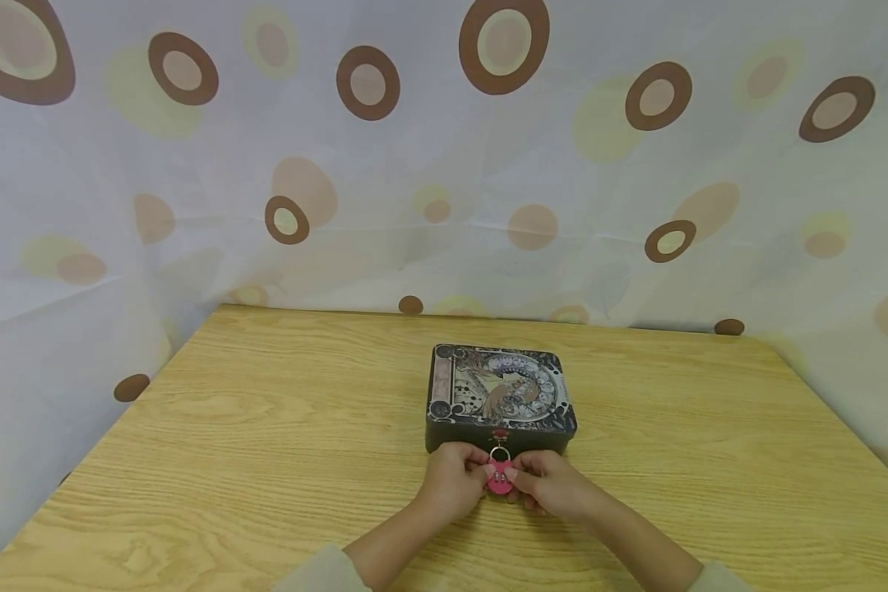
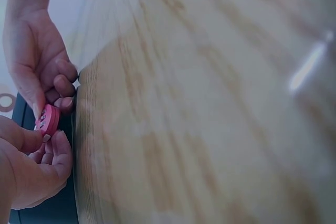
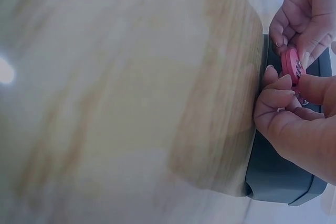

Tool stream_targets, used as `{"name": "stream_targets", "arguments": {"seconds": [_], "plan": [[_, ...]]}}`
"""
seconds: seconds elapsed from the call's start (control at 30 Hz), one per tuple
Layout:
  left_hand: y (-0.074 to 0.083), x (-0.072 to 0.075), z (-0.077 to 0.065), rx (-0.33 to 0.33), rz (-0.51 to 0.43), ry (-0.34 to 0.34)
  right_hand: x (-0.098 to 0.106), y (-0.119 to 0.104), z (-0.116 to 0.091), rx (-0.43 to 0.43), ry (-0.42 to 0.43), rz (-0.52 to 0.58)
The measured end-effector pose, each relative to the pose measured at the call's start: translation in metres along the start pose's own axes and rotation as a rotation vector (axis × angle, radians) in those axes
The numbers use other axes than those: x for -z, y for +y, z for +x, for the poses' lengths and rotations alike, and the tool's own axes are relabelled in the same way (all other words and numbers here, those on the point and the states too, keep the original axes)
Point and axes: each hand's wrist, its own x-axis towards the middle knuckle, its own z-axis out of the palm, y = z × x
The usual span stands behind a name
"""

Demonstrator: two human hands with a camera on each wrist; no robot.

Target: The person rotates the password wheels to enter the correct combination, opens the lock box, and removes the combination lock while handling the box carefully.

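Observation:
A pink combination padlock [image 1: 500, 477] with number dials on its face hangs at the front of a dark tin box [image 1: 503, 388]. Its silver shackle [image 1: 499, 452] passes up to the red-and-metal clasp [image 1: 500, 436] on the box front. From the left side my left hand [image 1: 453, 481] pinches the padlock body between thumb and fingers. My right hand [image 1: 555, 483] pinches its other side, thumb on the front face. Both wrist views show the pink padlock [image 2: 48, 120] between the two hands, close against the dark box side [image 3: 278, 174]. The box lid carries an ornate printed picture and is down.
The box stands on a light wood-grain table [image 1: 266, 427]. Behind and around the table hangs a pale curtain [image 1: 414, 164] with brown, peach and yellow circles. Light sleeves [image 1: 324, 571] cover the forearms near the bottom edge.

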Motion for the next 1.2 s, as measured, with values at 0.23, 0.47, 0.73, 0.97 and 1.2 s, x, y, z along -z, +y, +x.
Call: {"name": "stream_targets", "arguments": {"seconds": [0.23, 0.47, 0.73, 0.97, 1.2], "plan": [[-0.0007, 0.0005, 0.0001, 0.007, -0.013, -0.006, 0.0002, -0.0001, -0.0006, -0.017, 0.009, 0.014], [-0.0025, 0.0005, 0.0004, -0.011, -0.022, -0.002, 0.0016, 0.0007, -0.0012, -0.029, 0.014, 0.041], [-0.0029, 0.0009, 0.0009, -0.001, -0.014, -0.003, 0.0021, 0.0003, -0.0035, -0.027, 0.000, 0.045], [-0.0018, 0.0006, 0.0004, 0.014, -0.017, -0.005, 0.0020, 0.0003, -0.0022, -0.029, 0.002, 0.044], [-0.0024, 0.0009, 0.0007, 0.008, -0.020, -0.001, 0.0027, 0.0001, -0.0008, -0.005, -0.022, 0.049]]}}
